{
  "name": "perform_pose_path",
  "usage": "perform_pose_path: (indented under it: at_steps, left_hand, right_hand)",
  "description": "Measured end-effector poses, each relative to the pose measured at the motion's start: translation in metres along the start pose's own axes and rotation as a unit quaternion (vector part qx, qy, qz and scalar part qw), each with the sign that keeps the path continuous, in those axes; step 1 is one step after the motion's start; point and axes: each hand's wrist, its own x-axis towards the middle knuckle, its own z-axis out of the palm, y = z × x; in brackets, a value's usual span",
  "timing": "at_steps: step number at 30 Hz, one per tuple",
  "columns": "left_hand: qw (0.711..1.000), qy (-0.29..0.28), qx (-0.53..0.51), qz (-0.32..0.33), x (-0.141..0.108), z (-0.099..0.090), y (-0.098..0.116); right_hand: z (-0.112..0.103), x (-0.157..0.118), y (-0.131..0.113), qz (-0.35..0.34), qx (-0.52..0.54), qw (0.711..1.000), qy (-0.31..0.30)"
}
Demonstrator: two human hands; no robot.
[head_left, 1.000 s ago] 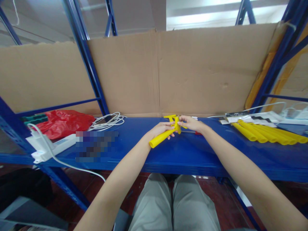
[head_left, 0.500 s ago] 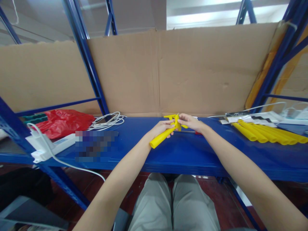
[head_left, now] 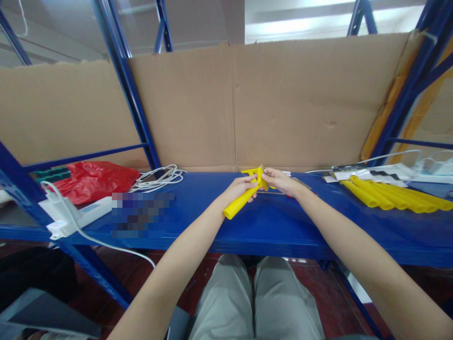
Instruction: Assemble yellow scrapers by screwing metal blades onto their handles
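Note:
My left hand (head_left: 240, 189) is closed around a yellow tube-shaped handle (head_left: 239, 205), its open round end tilted down toward me. At the upper end of the handle sits a flat yellow head piece (head_left: 262, 178), with a yellow crosspiece (head_left: 249, 171) sticking out to its left. The fingers of my right hand (head_left: 278, 179) pinch the head piece from the right. Both hands are just above the blue shelf top, and their fingers partly cover where the yellow parts meet. A thin rod (head_left: 272, 192) lies behind and below the hands, partly hidden.
Several yellow tubes (head_left: 392, 196) lie in a row at the right of the blue shelf (head_left: 269, 226). On the left are a red plastic bag (head_left: 97, 182), coiled white cable (head_left: 159, 177) and a white power strip (head_left: 92, 212). Cardboard (head_left: 283, 104) walls off the back.
The handle's lower end has shifted slightly right, and the head piece has turned a little. My right hand has moved slightly; more of a flat item behind its wrist shows.

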Motion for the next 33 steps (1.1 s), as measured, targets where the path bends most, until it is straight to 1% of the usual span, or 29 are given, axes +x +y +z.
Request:
perform_pose_path:
  at_steps: [4, 9, 14, 19, 25, 27, 30, 33]
  left_hand:
    - [1.000, -0.008, -0.010, 0.014, 0.000, 0.000, -0.002]
    - [0.999, -0.013, -0.015, 0.031, 0.000, 0.001, -0.003]
    - [0.999, 0.005, -0.014, 0.030, 0.001, 0.001, -0.001]
    - [0.999, 0.017, -0.035, 0.035, 0.004, -0.001, -0.002]
    - [0.995, 0.027, -0.070, 0.058, 0.007, -0.003, 0.000]
    - [0.994, 0.040, -0.085, 0.059, 0.006, -0.004, 0.002]
    - [0.991, 0.070, -0.103, 0.053, 0.005, -0.006, 0.006]
    - [0.987, 0.101, -0.117, 0.051, 0.004, -0.007, 0.010]
  right_hand:
    - [-0.004, -0.002, -0.005, -0.009, -0.010, 1.000, -0.022]
    - [-0.006, -0.002, -0.004, -0.011, -0.025, 0.999, -0.018]
    - [-0.002, 0.004, 0.000, -0.028, -0.039, 0.998, 0.032]
    - [0.006, 0.007, 0.003, -0.042, -0.081, 0.994, 0.065]
    - [0.009, 0.010, 0.010, -0.056, -0.113, 0.989, 0.081]
    - [0.006, 0.010, 0.013, -0.049, -0.132, 0.984, 0.107]
    - [-0.001, 0.011, 0.018, -0.047, -0.172, 0.970, 0.166]
    - [-0.009, 0.013, 0.022, -0.070, -0.230, 0.949, 0.206]
